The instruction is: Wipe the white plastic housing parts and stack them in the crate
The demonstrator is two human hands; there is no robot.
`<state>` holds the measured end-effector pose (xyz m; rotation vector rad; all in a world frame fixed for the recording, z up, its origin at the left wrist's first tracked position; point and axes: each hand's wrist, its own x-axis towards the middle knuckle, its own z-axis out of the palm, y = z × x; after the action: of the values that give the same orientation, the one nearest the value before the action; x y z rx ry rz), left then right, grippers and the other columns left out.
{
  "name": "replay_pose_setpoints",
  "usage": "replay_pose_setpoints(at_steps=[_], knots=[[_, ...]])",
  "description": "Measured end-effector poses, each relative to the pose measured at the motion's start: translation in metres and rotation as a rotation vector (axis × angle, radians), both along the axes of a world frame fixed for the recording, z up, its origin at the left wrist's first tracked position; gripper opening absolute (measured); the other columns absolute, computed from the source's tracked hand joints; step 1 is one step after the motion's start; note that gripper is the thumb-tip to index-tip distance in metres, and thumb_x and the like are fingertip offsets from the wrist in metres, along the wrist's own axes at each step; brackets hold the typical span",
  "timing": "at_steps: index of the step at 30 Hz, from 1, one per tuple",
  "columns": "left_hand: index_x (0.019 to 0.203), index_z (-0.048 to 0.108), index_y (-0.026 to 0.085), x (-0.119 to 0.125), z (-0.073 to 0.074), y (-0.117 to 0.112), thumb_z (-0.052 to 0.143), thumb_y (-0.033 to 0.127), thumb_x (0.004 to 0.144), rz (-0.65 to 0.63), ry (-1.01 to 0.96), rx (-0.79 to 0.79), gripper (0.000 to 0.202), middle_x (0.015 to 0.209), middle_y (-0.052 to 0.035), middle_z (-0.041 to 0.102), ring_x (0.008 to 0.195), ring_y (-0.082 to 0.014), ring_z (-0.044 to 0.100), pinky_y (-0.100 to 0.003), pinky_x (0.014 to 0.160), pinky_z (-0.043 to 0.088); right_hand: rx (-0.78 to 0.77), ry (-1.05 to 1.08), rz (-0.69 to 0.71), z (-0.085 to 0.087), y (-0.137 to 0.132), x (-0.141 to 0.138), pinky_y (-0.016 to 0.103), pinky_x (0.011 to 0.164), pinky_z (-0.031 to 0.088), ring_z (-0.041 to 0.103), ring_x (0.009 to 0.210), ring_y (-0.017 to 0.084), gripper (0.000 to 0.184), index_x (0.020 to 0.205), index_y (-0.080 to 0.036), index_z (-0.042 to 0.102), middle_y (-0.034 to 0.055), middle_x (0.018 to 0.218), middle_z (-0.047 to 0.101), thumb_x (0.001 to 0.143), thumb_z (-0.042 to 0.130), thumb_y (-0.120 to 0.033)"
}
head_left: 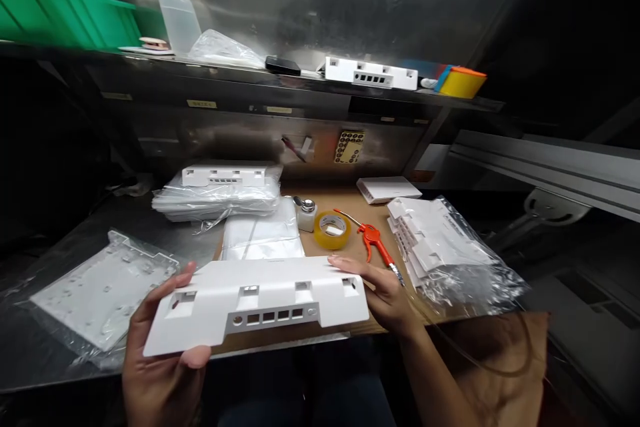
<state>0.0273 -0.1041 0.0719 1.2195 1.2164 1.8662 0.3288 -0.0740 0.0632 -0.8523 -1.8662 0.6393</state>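
Note:
Both my hands hold a long white plastic housing [260,300] with a row of small port cut-outs along its front edge, raised over the near edge of the bench. My left hand [160,360] grips its left end, thumb under the front lip and fingers behind. My right hand [385,290] holds the right end, fingers laid along the top edge. A clear bag with a flat white panel [103,293] lies just left of my left hand.
A stack of white housings in clear bags [445,247] lies on the right beside an orange air blow gun [375,243], a roll of yellow tape [331,230] and a small bottle [306,213]. More bagged housings [220,193] sit behind. A shelf above carries a squeeze bottle [177,13] and green bins [70,13].

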Motion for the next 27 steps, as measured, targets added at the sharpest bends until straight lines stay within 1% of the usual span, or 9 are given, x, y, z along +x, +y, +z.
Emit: replay_pose_setpoints(at_steps=[7, 11, 14, 16, 18, 20, 22, 24, 27], knots=[[0.128, 0.062, 0.025, 0.01, -0.001, -0.003, 0.089, 0.058, 0.063, -0.029, 0.005, 0.045, 0.078, 0.145, -0.0111, 0.057, 0.144, -0.0323, 0.044, -0.035, 0.116, 0.041, -0.039, -0.053, -0.09, -0.016, -0.003, 0.008, 0.035, 0.11, 0.053, 0.064, 0.128, 0.022, 0.047, 0.141, -0.032, 0.059, 0.0035, 0.139, 0.067, 0.097, 0.059, -0.018], [0.125, 0.064, 0.026, 0.02, 0.004, -0.004, 0.091, 0.06, 0.059, -0.013, 0.012, 0.022, 0.079, 0.143, -0.0102, 0.06, 0.145, -0.0335, 0.043, -0.039, 0.119, 0.038, 0.017, 0.002, -0.101, -0.021, -0.001, 0.007, 0.037, 0.108, 0.055, 0.066, 0.125, 0.023, 0.039, 0.132, -0.031, 0.065, 0.0043, 0.135, 0.07, 0.096, 0.06, -0.017], [0.127, 0.064, 0.031, 0.022, 0.006, -0.003, 0.087, 0.067, 0.058, -0.034, -0.181, -0.015, 0.081, 0.149, -0.0064, 0.056, 0.15, -0.0333, 0.035, -0.042, 0.123, 0.033, 0.049, 0.039, -0.073, -0.022, 0.0, 0.007, 0.042, 0.105, 0.057, 0.066, 0.125, 0.025, 0.038, 0.13, -0.031, 0.065, 0.006, 0.135, 0.069, 0.096, 0.058, -0.013], [0.135, 0.061, 0.032, 0.016, 0.003, 0.001, 0.071, 0.08, 0.069, -0.084, -0.48, -0.126, 0.082, 0.152, -0.004, 0.055, 0.151, -0.0318, 0.033, -0.045, 0.121, 0.037, 0.08, 0.03, -0.06, -0.022, -0.001, 0.005, 0.045, 0.107, 0.055, 0.064, 0.129, 0.026, 0.041, 0.132, -0.03, 0.064, 0.0071, 0.138, 0.068, 0.097, 0.055, -0.011], [0.139, 0.059, 0.028, 0.006, -0.002, 0.006, 0.056, 0.083, 0.079, -0.194, -0.752, -0.363, 0.081, 0.143, -0.0066, 0.064, 0.146, -0.0331, 0.043, -0.049, 0.114, 0.046, 0.126, -0.001, -0.012, -0.022, -0.001, 0.003, 0.047, 0.109, 0.053, 0.061, 0.132, 0.026, 0.044, 0.134, -0.03, 0.063, 0.0074, 0.14, 0.066, 0.097, 0.052, -0.009], [0.136, 0.062, 0.022, -0.007, -0.006, 0.011, 0.058, 0.071, 0.085, -0.332, -0.881, -0.635, 0.07, 0.12, -0.0096, 0.076, 0.132, -0.0369, 0.058, -0.053, 0.104, 0.055, 0.166, -0.06, 0.081, -0.021, 0.004, 0.0, 0.047, 0.11, 0.053, 0.06, 0.133, 0.025, 0.046, 0.136, -0.03, 0.061, 0.0067, 0.141, 0.065, 0.098, 0.05, -0.008], [0.136, 0.061, 0.019, -0.016, -0.007, 0.012, 0.062, 0.055, 0.088, -0.377, -0.937, -0.779, 0.06, 0.102, -0.0087, 0.081, 0.116, -0.0388, 0.069, -0.054, 0.094, 0.06, 0.179, -0.164, 0.133, -0.019, 0.02, 0.0, 0.047, 0.112, 0.052, 0.059, 0.134, 0.024, 0.044, 0.137, -0.029, 0.061, 0.0059, 0.141, 0.065, 0.098, 0.051, -0.01], [0.139, 0.057, 0.016, -0.021, -0.002, 0.01, 0.063, 0.038, 0.088, -0.279, -0.969, -0.787, 0.056, 0.09, -0.0064, 0.082, 0.101, -0.0379, 0.075, -0.054, 0.088, 0.063, 0.102, -0.361, -0.008, -0.016, 0.049, 0.002, 0.045, 0.112, 0.051, 0.061, 0.132, 0.024, 0.041, 0.138, -0.027, 0.061, 0.0055, 0.138, 0.067, 0.099, 0.056, -0.017], [0.145, 0.049, 0.014, -0.02, 0.011, 0.006, 0.062, 0.02, 0.088, -0.121, -0.947, -0.695, 0.059, 0.079, -0.0031, 0.081, 0.086, -0.0351, 0.078, -0.053, 0.082, 0.065, -0.118, -0.668, -0.384, -0.012, 0.11, 0.007, 0.043, 0.105, 0.052, 0.065, 0.118, 0.026, 0.027, 0.121, -0.02, 0.072, 0.009, 0.119, 0.074, 0.099, 0.059, -0.029]])
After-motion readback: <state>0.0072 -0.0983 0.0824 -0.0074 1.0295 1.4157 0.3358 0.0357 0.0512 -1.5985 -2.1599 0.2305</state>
